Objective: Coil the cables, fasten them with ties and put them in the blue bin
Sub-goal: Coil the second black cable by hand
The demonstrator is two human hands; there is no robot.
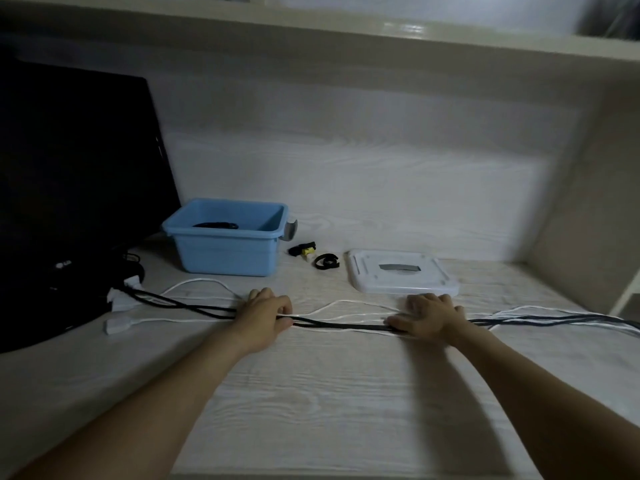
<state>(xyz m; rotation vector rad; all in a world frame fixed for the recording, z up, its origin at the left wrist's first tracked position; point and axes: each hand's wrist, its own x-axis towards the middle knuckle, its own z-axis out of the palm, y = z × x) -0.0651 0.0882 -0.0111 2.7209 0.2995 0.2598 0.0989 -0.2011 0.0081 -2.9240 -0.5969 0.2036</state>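
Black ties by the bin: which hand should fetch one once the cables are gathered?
Probably the left hand. The black ties lie between the blue bin and the white lid, roughly between the hands but nearer the left. The right hand can hold the cables.

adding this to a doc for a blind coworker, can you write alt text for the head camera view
A person's left hand and right hand rest on a bundle of black and white cables stretched across a pale wooden desk. Behind them stand a blue bin with a dark coil inside, loose black ties, a white lid and a dark monitor at left.
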